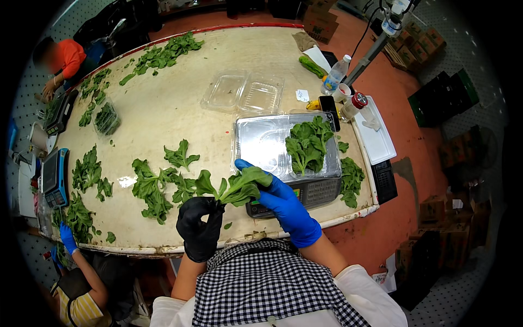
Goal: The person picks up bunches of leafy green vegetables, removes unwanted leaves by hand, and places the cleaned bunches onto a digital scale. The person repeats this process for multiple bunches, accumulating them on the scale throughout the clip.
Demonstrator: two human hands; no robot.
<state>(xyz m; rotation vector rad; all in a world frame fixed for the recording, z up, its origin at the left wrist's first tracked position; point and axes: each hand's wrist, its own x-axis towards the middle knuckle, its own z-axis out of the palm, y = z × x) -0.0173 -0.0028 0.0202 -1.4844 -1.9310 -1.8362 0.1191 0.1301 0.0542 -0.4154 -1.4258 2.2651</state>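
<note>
My left hand [200,229], in a black glove, pinches the stem end of a leafy green sprig [239,188]. My right hand [286,204], in a blue glove, is at the leaf end of the same sprig, its fingers spread around and behind the leaves; whether it grips them is unclear. Just beyond, a hinged clear plastic clamshell box [261,143] lies opened out on a digital scale [318,194]. Leafy greens [308,147] fill part of its right half. More loose sprigs [149,188] lie on the table to the left of my hands.
An empty clamshell [245,90] lies farther back on the table [163,110]. A water bottle [337,73], a red-lidded jar [353,107] and a phone [329,108] stand or lie right. A blue scale [55,175] is at left. Two other people are at the left side.
</note>
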